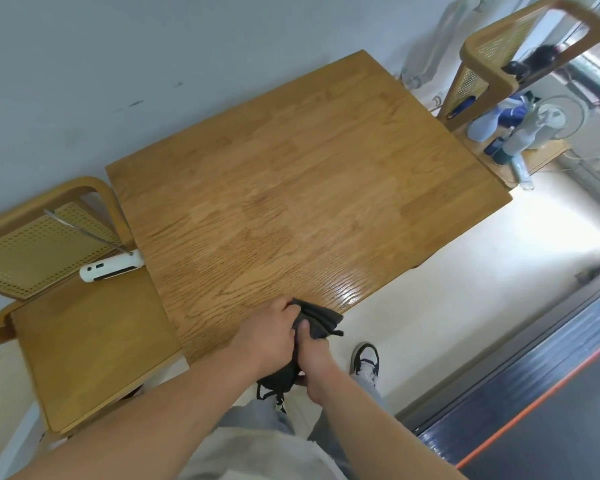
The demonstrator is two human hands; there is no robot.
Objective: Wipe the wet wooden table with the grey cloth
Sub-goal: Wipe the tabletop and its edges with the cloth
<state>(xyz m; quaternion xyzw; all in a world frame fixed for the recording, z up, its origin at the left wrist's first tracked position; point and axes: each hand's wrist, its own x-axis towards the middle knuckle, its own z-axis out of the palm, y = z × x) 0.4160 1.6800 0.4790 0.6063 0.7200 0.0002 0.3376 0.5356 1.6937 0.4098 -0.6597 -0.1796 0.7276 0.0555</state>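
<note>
From the head view, a wooden table stands against a pale wall, and its near right edge shows a glossy, wet-looking sheen. The grey cloth is at the near edge of the table, bunched between both hands, with one end spread just over the edge and the other hanging dark below the wrists. The left hand curls its fingers round the upper part of the cloth. The right hand, touching the left, grips it from the other side with the thumb pressed on the fabric. A chair just left of the table carries a white device on its seat. A second chair at the far right end holds spray bottles. A shoe shows on the floor beside the hands.
</note>
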